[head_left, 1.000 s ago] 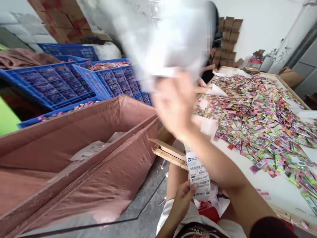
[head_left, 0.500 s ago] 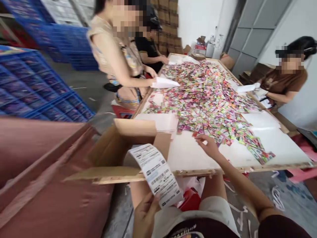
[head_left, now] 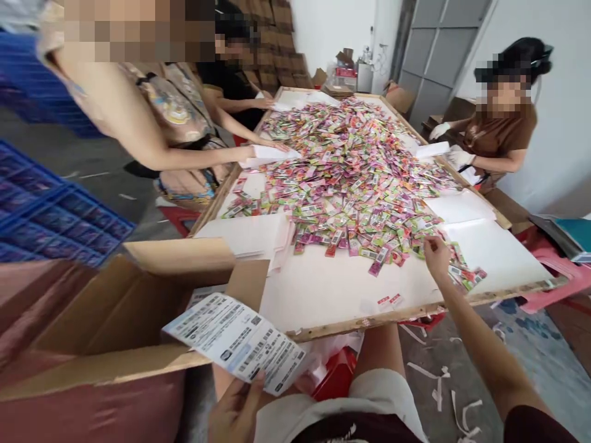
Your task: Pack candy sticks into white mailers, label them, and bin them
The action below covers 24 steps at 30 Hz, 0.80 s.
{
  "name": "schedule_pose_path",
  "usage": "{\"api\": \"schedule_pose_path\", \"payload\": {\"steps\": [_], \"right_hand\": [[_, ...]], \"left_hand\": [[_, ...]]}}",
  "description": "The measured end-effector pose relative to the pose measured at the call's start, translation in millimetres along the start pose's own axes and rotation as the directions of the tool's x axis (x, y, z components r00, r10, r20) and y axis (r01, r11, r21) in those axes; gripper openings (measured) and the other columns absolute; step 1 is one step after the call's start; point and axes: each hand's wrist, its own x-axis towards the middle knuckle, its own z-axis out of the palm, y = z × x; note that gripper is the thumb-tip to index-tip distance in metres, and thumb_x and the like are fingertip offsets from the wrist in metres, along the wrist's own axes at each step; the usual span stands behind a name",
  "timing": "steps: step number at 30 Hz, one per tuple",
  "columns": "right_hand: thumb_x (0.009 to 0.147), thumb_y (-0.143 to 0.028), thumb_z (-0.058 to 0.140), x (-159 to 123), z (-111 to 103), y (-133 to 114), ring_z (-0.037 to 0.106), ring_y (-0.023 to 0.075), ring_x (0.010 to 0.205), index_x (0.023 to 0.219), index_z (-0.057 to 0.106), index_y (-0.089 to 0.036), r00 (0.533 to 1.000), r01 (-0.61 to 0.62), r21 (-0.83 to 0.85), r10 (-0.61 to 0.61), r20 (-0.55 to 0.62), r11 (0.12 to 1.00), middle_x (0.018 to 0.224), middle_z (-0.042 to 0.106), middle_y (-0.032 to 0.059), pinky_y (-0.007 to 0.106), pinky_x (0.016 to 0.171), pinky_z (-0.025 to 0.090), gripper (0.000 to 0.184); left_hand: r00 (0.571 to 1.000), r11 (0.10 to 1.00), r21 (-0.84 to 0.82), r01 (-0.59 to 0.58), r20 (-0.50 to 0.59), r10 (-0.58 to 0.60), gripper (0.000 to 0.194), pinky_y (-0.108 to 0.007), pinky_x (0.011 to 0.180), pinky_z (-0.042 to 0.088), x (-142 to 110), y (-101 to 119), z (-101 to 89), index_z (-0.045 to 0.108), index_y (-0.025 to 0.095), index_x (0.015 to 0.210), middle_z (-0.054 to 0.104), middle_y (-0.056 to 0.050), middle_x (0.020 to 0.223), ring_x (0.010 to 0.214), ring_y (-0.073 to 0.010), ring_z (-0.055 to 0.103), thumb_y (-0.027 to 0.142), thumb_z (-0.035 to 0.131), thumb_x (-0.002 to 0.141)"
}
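Observation:
My left hand pinches a white printed label sheet with barcodes, tilted over the flap of an open cardboard box. Above the tabletop, my right hand has curled fingers at the near right edge of a wide heap of small colourful packets. Whether anything is in its fingertips is hidden. Two little red-and-white slips lie near the front edge of the white table. A stack of white paper rests beside the box.
Co-workers sit on both sides; one person's hand at left is on white paper, and a gloved hand is at right. Blue crates stand at left. A pink stool is at right. Paper strips litter the floor.
My right hand has moved right along the near edge of the packet heap. The label sheet in my left hand has swung left and lies flatter. My view has shifted.

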Motion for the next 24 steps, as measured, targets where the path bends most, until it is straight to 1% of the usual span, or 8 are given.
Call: {"api": "schedule_pose_path", "payload": {"steps": [3,8,10,13,14,18,19,24], "right_hand": [[0.083,-0.029,0.058,-31.2,89.0,-46.0,0.06,0.0174,0.079,0.093,0.068,-0.018,0.949,0.136,0.139,-0.169,0.268,0.981,0.091,0.069,0.0069,0.03,0.079,0.046,0.018],[0.086,-0.018,0.056,-97.3,223.4,-150.2,0.061,0.0194,0.091,0.091,0.067,-0.018,0.596,0.299,0.341,-0.454,0.662,0.891,0.099,0.068,0.0088,0.032,0.088,0.046,0.011],[0.087,-0.017,0.055,-115.9,244.9,-186.1,0.061,0.0189,0.09,0.088,0.066,-0.017,0.561,0.266,0.384,-0.466,0.684,0.884,0.096,0.068,0.0079,0.032,0.089,0.045,0.011],[0.094,-0.025,0.049,-139.9,226.6,-221.5,0.06,0.0167,0.084,0.092,0.066,-0.017,0.636,0.135,0.489,-0.454,0.624,0.862,0.091,0.068,0.0064,0.03,0.084,0.046,0.018],[0.095,-0.029,0.05,-147.4,209.8,-227.8,0.061,0.0162,0.083,0.098,0.066,-0.018,0.607,0.08,0.536,-0.468,0.643,0.84,0.09,0.068,0.0053,0.029,0.082,0.046,0.021],[0.086,-0.037,0.067,-169.4,133.1,-234.8,0.062,0.0148,0.084,0.122,0.061,-0.023,0.207,-0.096,0.599,-0.572,0.793,0.795,0.095,0.07,0.0003,0.026,0.078,0.048,0.039],[0.084,-0.036,0.069,-172.1,118.9,-234.1,0.063,0.0145,0.085,0.119,0.063,-0.023,0.165,-0.105,0.595,-0.576,0.801,0.797,0.096,0.07,0.0003,0.026,0.078,0.048,0.037],[0.088,-0.025,0.065,-178.0,88.7,-222.1,0.065,0.0136,0.082,0.095,0.067,-0.022,0.273,-0.025,0.557,-0.531,0.803,0.83,0.091,0.072,0.0005,0.024,0.075,0.05,0.009]], "left_hand": [[0.999,0.998,-0.058,-0.031,0.005,0.031,0.045,-0.041,0.091,0.057,-10.1,11.5,5.9,0.077,0.02,0.087,0.08,-0.008,0.095,0.097,-0.0336,0.072,0.056,0.083,0.06],[0.988,0.988,-0.128,-0.088,-0.136,0.07,0.057,-0.036,0.088,0.058,-27.4,28.0,5.3,0.076,0.018,0.094,0.08,-0.009,0.096,0.096,-0.0304,0.072,0.062,0.083,0.058],[0.979,0.982,-0.128,-0.135,-0.167,0.113,0.053,-0.034,0.085,0.059,-33.8,34.2,-0.6,0.075,0.018,0.097,0.08,-0.008,0.097,0.095,-0.0293,0.073,0.059,0.081,0.064],[0.954,0.958,-0.14,-0.252,-0.205,0.221,0.049,-0.031,0.085,0.058,-40.9,42.0,-9.0,0.071,0.02,0.11,0.08,-0.007,0.1,0.096,-0.027,0.073,0.05,0.08,0.072],[0.942,0.946,-0.149,-0.288,-0.22,0.252,0.049,-0.031,0.085,0.058,-41.8,43.7,-10.5,0.07,0.021,0.114,0.079,-0.007,0.102,0.096,-0.0264,0.073,0.048,0.079,0.074],[0.921,0.923,-0.103,-0.371,-0.167,0.352,0.036,-0.033,0.091,0.055,-37.3,45.4,-10.7,0.076,0.022,0.109,0.078,-0.008,0.109,0.102,-0.0279,0.071,0.042,0.075,0.078],[0.919,0.92,-0.068,-0.386,-0.113,0.378,0.031,-0.035,0.093,0.054,-34.9,45.4,-10.5,0.078,0.022,0.103,0.078,-0.008,0.108,0.104,-0.0293,0.071,0.041,0.073,0.079],[0.927,0.934,-0.116,-0.338,0.132,0.352,0.03,-0.043,0.103,0.048,-25.6,52.0,-12.6,0.082,0.02,0.09,0.079,-0.011,0.101,0.112,-0.0368,0.067,0.044,0.077,0.073]]}}
